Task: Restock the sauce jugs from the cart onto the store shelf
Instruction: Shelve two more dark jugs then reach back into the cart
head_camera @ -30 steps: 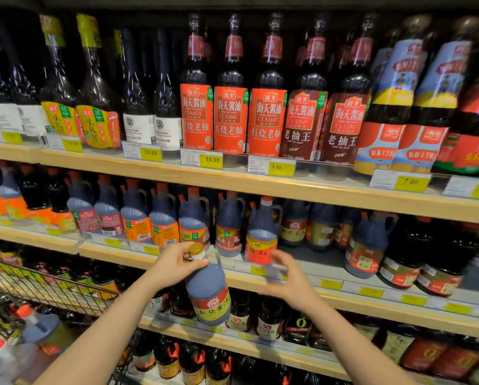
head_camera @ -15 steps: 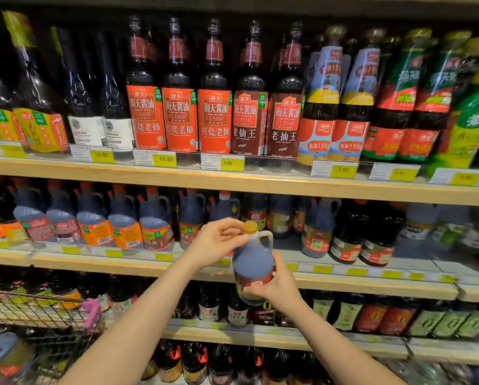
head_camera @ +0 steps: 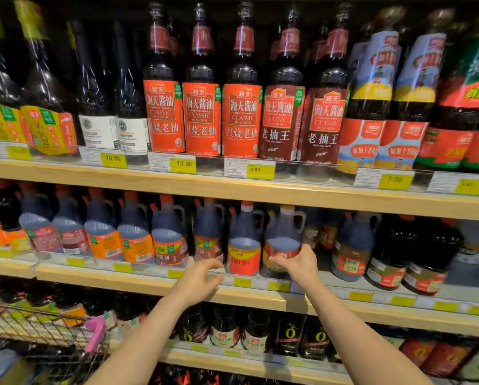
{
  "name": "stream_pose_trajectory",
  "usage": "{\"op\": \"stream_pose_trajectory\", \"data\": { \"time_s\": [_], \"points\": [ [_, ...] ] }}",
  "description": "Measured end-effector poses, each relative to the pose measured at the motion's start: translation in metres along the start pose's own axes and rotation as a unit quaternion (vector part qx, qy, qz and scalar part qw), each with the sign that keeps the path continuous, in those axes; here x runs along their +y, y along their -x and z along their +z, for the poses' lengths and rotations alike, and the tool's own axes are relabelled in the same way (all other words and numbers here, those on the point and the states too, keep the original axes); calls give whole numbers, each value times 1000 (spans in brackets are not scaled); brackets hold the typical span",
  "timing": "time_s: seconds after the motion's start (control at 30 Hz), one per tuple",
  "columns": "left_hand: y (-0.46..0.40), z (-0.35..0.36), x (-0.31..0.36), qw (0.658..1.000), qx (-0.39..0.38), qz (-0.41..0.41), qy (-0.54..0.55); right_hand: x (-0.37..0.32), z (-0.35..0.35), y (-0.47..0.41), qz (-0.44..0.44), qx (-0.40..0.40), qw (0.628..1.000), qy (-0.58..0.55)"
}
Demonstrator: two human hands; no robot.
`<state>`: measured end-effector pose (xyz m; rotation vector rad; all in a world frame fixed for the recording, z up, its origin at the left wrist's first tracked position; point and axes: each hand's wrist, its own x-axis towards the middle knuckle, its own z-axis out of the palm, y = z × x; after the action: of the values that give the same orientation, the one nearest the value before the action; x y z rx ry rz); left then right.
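The location is a retail grocery store, condiment aisle. Wooden shelves (head_camera: 232,187) run in tiers across the full view, each stocked with front-facing rows of identical products. The top tier carries tall dark bottles with red labels (head_camera: 202,118) printed in Chinese characters; the middle tier carries handled sauce jugs (head_camera: 169,234) with coloured caps. Yellow price tags (head_camera: 182,163) in clear strips line each shelf edge, some reading 10.90 and 9.50. A wire shopping cart (head_camera: 46,329) holding more stock stands at lower left, beside the shelving.
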<state>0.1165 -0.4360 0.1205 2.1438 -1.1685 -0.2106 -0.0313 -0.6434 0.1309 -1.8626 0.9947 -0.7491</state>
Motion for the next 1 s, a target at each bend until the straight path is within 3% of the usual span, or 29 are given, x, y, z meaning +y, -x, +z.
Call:
{"op": "stream_pose_trajectory", "data": {
  "time_s": [0.1,0.27,0.5,0.63,0.8,1.0],
  "points": [
    [-2,7,-13,1000,4,7,-22,4,13,-9,44,-3,999,8],
    [-5,11,-18,999,28,14,-24,4,17,-13,44,-10,999,18],
    [12,2,2,1000,14,-7,-5,-15,-8,3,41,-95,994,40],
    [61,-19,28,997,-2,-63,53,-35,-44,51,-7,-108,993,46],
    [137,-39,43,987,12,-130,93,-41,-60,104,-31,-207,974,86],
    [217,-60,42,985,43,-137,93,-51,-51,162,-28,-276,957,84]
  ]
}}
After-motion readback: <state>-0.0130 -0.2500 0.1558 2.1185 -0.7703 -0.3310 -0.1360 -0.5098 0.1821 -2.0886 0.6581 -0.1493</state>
